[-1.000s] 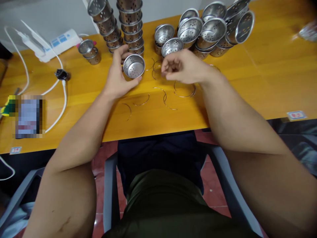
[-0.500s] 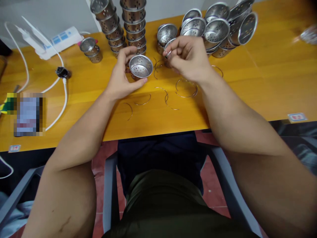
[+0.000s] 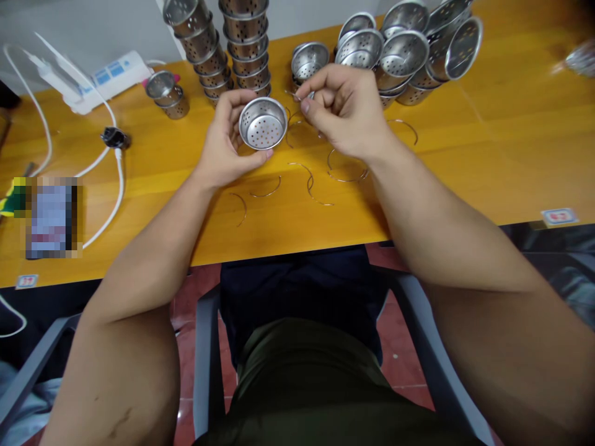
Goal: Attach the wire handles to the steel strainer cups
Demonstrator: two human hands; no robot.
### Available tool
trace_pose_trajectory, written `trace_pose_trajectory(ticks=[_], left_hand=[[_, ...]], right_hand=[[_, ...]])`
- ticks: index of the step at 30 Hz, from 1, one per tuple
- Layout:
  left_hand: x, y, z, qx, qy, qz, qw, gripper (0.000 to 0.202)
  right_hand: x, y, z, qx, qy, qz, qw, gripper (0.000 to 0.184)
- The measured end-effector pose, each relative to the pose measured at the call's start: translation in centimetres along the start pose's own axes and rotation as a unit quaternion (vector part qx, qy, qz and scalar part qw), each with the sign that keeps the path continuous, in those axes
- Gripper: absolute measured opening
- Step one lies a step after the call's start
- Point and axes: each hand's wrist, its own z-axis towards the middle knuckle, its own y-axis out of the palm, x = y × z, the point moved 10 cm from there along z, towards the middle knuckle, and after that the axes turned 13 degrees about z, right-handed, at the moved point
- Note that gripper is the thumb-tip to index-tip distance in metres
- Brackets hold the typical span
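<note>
Left grip [image 3: 226, 147] wrapped around strainer cup [image 3: 263, 123], tilted

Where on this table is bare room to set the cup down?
Bare tabletop lies right of the right hand, pinching a wire, between the cup heap and the near edge; also between the white cable and the left hand. Crowded: curved wires before the held perforated cup, stacks behind.

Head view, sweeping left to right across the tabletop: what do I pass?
From the left: black plug → pair of small cups → left hand → perforated cup it holds → right hand, pinching a wire → rightmost tilted cup → sticker.
</note>
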Motion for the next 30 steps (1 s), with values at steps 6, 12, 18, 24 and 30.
trace_pose_trajectory(ticks=[6, 12, 18, 24, 30], left_hand=[[-0.7, 0.2, 0.1, 0.002, -0.007, 0.009, 1.000, 0.104], [0.7, -0.1, 0.0, -0.005, 0.000, -0.029, 1.000, 0.098], [0.9, 0.3, -0.1, -0.031, -0.019, -0.017, 0.999, 0.095], [-0.2, 1.4, -0.5, -0.042, 0.013, -0.003, 0.999, 0.102], [0.2, 1.3, -0.7, -0.036, 0.024, 0.014, 0.999, 0.098]], right_hand=[[-0.7, 0.0, -0.3, 0.019, -0.015, -0.022, 0.999, 0.046], [0.3, 0.7, -0.1, 0.005, -0.055, -0.031, 0.998, 0.042], [2.2, 1.1, 0.7, 0.001, -0.161, -0.005, 0.987, 0.017], [2.3, 1.2, 0.9, 0.013, -0.147, -0.021, 0.989, 0.038], [2.1, 1.5, 0.6, 0.055, -0.110, -0.063, 0.990, 0.037]])
